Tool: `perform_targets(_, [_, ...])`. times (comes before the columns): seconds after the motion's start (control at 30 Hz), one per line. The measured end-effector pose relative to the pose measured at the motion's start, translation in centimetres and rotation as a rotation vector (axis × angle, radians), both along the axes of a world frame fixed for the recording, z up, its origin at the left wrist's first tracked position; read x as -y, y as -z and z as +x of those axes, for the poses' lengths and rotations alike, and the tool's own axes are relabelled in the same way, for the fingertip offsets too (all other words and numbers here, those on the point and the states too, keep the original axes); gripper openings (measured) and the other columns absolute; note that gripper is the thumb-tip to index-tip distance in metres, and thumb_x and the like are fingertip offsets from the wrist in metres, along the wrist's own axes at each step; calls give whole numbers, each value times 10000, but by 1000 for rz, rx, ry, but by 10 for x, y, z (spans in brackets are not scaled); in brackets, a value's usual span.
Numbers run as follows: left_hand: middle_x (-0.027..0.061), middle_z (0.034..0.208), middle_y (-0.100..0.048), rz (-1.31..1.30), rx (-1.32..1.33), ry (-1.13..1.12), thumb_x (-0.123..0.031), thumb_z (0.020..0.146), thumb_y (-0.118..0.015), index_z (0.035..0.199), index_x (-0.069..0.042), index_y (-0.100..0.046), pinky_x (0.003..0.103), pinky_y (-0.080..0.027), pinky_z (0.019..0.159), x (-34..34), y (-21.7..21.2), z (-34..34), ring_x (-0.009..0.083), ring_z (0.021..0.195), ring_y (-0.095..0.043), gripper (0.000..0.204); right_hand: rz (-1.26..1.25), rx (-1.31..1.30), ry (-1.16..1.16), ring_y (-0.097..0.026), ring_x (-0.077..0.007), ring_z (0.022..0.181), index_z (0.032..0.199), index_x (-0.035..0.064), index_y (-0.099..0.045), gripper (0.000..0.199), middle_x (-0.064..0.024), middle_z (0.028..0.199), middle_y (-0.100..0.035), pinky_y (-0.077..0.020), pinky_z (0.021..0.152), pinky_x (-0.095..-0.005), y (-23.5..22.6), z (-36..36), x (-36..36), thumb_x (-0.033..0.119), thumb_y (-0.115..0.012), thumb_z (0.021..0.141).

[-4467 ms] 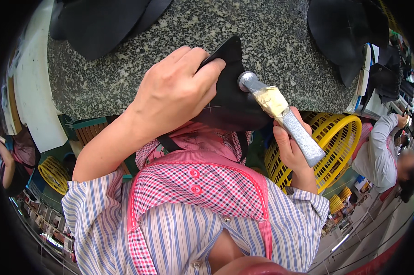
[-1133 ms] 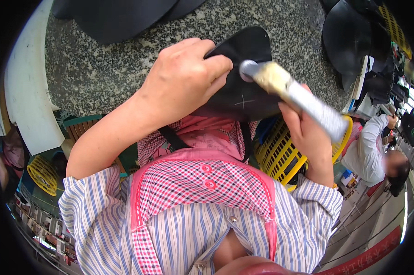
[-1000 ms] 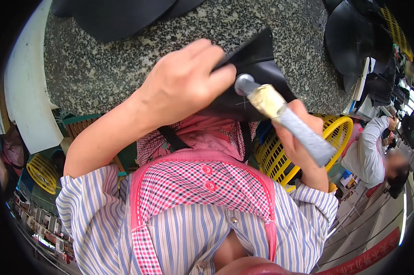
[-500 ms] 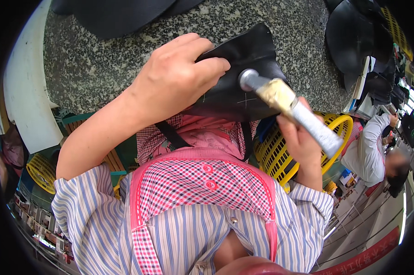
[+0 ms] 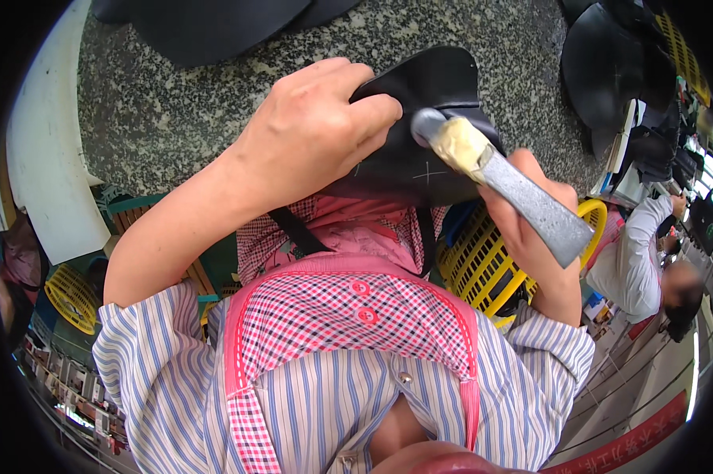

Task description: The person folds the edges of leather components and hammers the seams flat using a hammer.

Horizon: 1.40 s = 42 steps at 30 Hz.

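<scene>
A black leather piece point(image 5: 427, 158) with small light cross marks lies over the near edge of the speckled stone slab point(image 5: 190, 126). My left hand point(image 5: 325, 118) pinches its upper left edge between thumb and fingers. In my right hand point(image 5: 530, 213) is a metal hammer point(image 5: 534, 205), its neck wrapped in yellowish tape. The round hammer face is over the leather, just right of my left fingertips; motion blur hides whether it touches. The flat, wedge-shaped end points back toward my right forearm, and the handle is hidden by the head and hand.
More black leather pieces point(image 5: 214, 31) lie at the slab's far side, and others point(image 5: 617, 71) at its right. A yellow plastic basket point(image 5: 483, 261) stands below the slab at right, a second yellow basket point(image 5: 72, 296) at left. Another person point(image 5: 633, 253) works at far right.
The leather's far flap, bent up before, now lies flatter. My right hand and the hammer have shifted slightly, and the hammer head has turned a little. My left hand keeps its pinch.
</scene>
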<state>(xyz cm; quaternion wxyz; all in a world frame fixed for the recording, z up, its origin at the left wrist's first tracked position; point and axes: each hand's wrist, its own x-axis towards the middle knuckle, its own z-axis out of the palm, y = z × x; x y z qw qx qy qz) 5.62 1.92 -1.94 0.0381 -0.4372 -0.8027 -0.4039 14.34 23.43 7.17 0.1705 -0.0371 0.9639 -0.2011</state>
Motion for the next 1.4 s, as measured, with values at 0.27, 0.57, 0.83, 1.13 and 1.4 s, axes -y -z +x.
perform_targets(0.27, [131, 825, -567, 9, -368, 228, -79, 579, -658, 829, 6, -652, 306, -513, 554, 15, 7, 2, 234, 705, -578, 264, -97, 27, 104, -528, -251, 474, 789, 19, -500, 164, -115, 580, -494, -395, 474, -289, 14, 24, -5, 120, -624, 820])
perform_targets(0.57, [105, 778, -554, -147, -103, 111, -57, 616, -687, 851, -23, -653, 318, -503, 576, 11, -9, -3, 245, 680, -576, 240, -139, -53, 79, -518, -233, 477, 785, 10, -506, 161, -108, 580, -482, -385, 478, -286, 21, 28, -3, 124, -613, 824])
perform_targets(0.83, [110, 752, -541, -170, 19, 54, -71, 661, -692, 876, -61, -652, 359, -484, 596, 6, -10, -7, 278, 684, -575, 218, -193, -340, 83, -618, -226, 559, 826, 35, -542, 222, -111, 622, -574, -473, 502, -297, 17, 3, 3, 173, -694, 741])
perform_targets(1.13, [76, 676, -489, -68, 118, 48, -61, 666, -693, 875, -74, -654, 338, -446, 532, 10, -6, -9, 245, 627, -540, 213, -74, -57, 78, -516, -168, 494, 818, 9, -513, 126, -93, 594, -479, -398, 481, -269, 15, -4, 8, 95, -603, 838])
perform_targets(1.4, [58, 623, -428, -18, -6, -82, -51, 668, -706, 845, -75, -663, 324, -392, 480, 15, -5, 1, 209, 543, -479, 183, -115, -110, 69, -489, -129, 496, 829, 0, -529, 122, -85, 605, -495, -387, 475, -264, 21, -1, 1, 98, -600, 845])
